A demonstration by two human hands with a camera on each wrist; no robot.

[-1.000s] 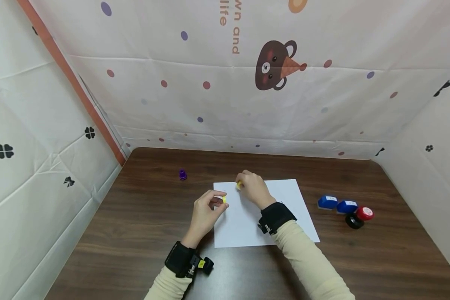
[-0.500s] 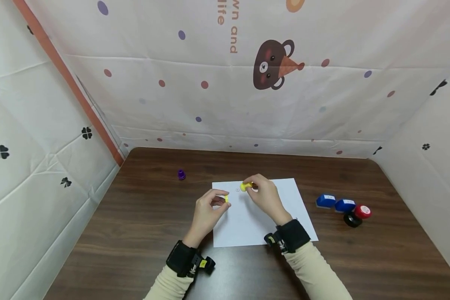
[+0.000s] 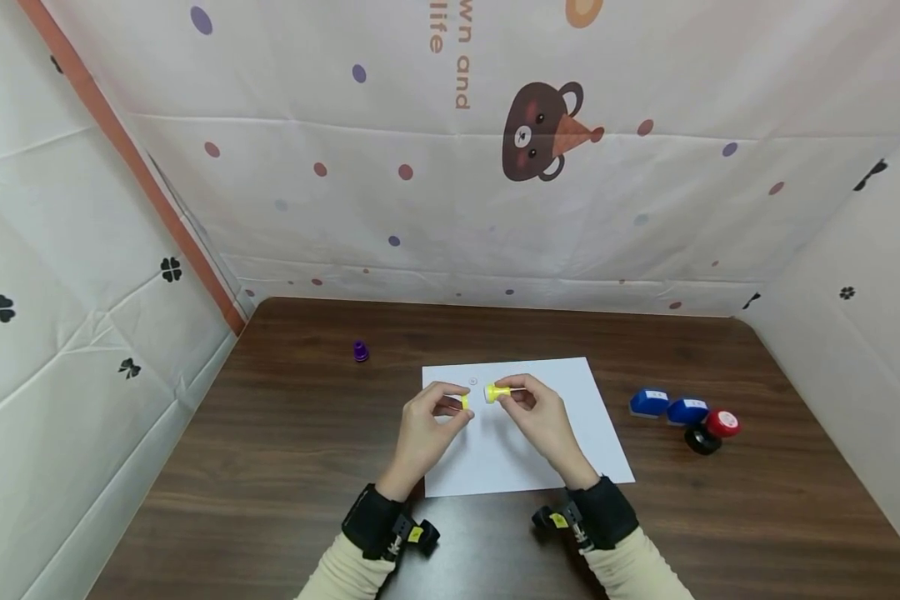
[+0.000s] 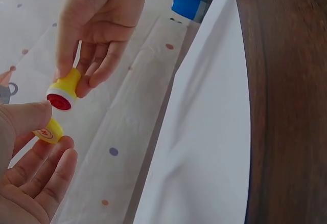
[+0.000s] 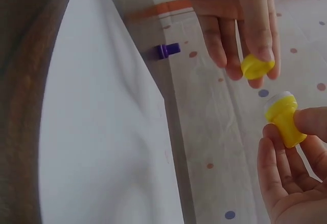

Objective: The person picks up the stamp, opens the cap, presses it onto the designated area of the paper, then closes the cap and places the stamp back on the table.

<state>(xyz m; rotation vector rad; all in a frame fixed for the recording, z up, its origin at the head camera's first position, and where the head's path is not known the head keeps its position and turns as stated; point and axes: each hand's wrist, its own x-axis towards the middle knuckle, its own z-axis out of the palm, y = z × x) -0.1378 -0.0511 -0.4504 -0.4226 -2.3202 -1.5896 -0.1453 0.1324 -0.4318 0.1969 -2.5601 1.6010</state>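
In the head view, my right hand [image 3: 546,421] pinches a yellow self-inking stamp [image 3: 497,392] by its handle, above a white sheet of paper [image 3: 547,454]. The left wrist view shows the stamp's red face [image 4: 59,102] uncovered and turned toward the other hand. My left hand [image 3: 423,427] holds the small yellow cap [image 5: 257,68] between thumb and fingers. A short gap separates cap and stamp. Near the sheet's back left corner is a small round print [image 3: 473,381].
A purple stamp [image 3: 361,351] stands on the wooden table [image 3: 292,433], back left of the paper. To the right are two blue stamps [image 3: 649,402], a red-topped piece [image 3: 723,423] and a black round piece [image 3: 702,439]. A patterned cloth [image 3: 345,208] hangs behind.
My right hand has lifted the stamp from the paper and brought it nearer my body, turning its face toward the cap. The round print has come into view. My left hand has shifted slightly right.
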